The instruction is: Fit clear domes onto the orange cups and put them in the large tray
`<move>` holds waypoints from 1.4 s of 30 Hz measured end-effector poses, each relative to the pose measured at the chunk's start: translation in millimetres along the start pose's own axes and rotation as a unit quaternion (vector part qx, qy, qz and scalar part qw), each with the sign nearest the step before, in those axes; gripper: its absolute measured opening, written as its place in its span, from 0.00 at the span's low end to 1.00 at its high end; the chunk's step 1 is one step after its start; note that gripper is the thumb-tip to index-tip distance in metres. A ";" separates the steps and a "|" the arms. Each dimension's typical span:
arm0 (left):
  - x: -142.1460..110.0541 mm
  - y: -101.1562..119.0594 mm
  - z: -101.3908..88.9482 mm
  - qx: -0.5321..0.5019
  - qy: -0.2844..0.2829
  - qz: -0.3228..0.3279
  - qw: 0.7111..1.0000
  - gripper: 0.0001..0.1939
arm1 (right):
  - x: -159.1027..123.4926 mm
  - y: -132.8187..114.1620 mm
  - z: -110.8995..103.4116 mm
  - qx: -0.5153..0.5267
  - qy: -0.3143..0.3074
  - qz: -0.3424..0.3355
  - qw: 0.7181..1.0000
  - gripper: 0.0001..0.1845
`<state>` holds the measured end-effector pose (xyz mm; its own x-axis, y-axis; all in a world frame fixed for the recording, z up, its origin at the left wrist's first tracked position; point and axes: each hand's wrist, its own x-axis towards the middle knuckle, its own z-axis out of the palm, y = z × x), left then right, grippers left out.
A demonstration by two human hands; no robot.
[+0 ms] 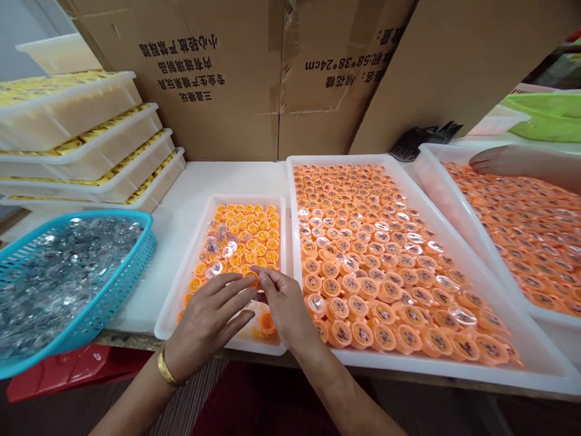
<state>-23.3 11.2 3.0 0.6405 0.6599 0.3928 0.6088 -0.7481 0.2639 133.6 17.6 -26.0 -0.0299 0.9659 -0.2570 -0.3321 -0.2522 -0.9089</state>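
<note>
My left hand [209, 316] lies over the near end of a small white tray [179, 295], fingers stretched toward an orange cap [252, 279]. My right hand [284, 304] pinches that same cap with thumb and forefinger. The small tray holds rows of orange caps [254, 233], some with clear covers on top. A gold bangle [166, 367] sits on my left wrist. A loose orange piece [266, 321] lies under my right hand.
A large white tray [458, 266] of covered orange caps sits to the right. Another person's hand [499, 162] rests over a further tray [431, 175]. A blue basket [113, 284] of clear covers stands left, stacked white trays [109, 151] behind it, cardboard boxes [236, 79] at the back.
</note>
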 end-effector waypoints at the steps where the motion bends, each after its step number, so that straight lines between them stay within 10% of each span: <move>1: -2.9 -0.5 -0.7 0.006 -0.003 0.001 1.000 0.18 | 0.2 0.2 -0.6 -0.004 0.006 0.001 1.000 0.18; 17: -7.4 -0.3 -2.7 0.044 -0.012 0.013 0.999 0.15 | 2.3 -2.0 -0.8 0.004 0.028 0.019 0.999 0.18; 28: 7.1 -2.1 4.0 -0.083 0.081 -0.162 0.980 0.15 | 2.7 -0.7 0.9 0.056 -0.009 0.040 0.998 0.16; 42: 23.6 -0.8 15.8 -0.104 0.072 -0.172 0.977 0.10 | 3.9 -1.9 3.5 0.034 -0.029 0.016 0.999 0.15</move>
<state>-1.2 28.5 -1.9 0.3330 0.8696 0.3646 0.6588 -0.4912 0.5698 130.8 22.1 -24.1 -0.0949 0.9598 -0.2640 -0.3936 -0.2797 -0.8757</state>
